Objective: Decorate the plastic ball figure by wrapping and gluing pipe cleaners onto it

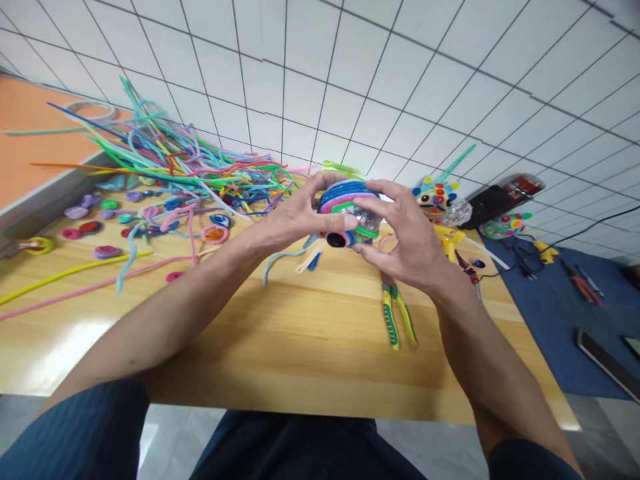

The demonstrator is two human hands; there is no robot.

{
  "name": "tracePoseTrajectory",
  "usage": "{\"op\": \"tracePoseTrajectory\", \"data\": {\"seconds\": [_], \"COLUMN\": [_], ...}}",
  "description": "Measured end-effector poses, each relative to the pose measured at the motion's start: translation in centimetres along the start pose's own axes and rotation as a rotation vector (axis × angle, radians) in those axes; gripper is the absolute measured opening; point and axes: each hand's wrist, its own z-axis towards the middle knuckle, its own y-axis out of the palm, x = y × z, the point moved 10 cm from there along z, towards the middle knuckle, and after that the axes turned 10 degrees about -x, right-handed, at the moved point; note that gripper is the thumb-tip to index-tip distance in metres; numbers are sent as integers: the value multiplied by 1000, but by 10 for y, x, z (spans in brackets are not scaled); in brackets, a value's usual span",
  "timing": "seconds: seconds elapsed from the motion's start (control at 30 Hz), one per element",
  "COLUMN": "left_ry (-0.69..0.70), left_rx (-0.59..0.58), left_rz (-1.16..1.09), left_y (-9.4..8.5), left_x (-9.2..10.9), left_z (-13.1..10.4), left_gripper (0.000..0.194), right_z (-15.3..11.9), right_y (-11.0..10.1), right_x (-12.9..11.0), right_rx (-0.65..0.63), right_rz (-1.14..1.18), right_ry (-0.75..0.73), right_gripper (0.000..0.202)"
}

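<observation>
Between my two hands, above the wooden table, is a clear plastic bottle piece wound with blue, pink and green pipe cleaners, with a black round eye on its lower side. My left hand grips its left side, thumb across the front. On the right side, the fingers and thumb of my right hand are curled round it. Below lie yellow-green pliers, partly hidden by my right hand, and a small wooden stick beside a blue piece.
A pile of colourful pipe cleaners and several coiled pieces cover the table's left. At the right are decorated bottles, a dark bottle, a black cable and a blue mat. A tiled wall rises behind.
</observation>
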Motion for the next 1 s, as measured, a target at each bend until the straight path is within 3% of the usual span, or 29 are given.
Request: {"op": "tracePoseTrajectory", "data": {"seconds": [0.23, 0.43, 0.53, 0.7, 1.0], "left_ry": [37, 13, 14, 55, -30], "left_rx": [-11, 1, 6, 20, -54], "left_rz": [50, 80, 86, 71, -43], "left_y": [8, 16, 20, 22, 36], "left_x": [-6, -15, -18, -19, -26], "left_z": [4, 3, 2, 0, -2], "left_gripper": [86, 93, 93, 92, 95], "right_z": [-15, -36, -40, -42, -50], "right_y": [4, -15, -16, -13, 3], "right_x": [-5, 7, 13, 23, 49], "right_rx": [75, 334, 412, 439, 400], "right_rz": [-41, -21, 21, 134, 341], "right_ry": [-58, 78, 145, 213, 353], "right_gripper": [67, 17, 4, 11, 20]}}
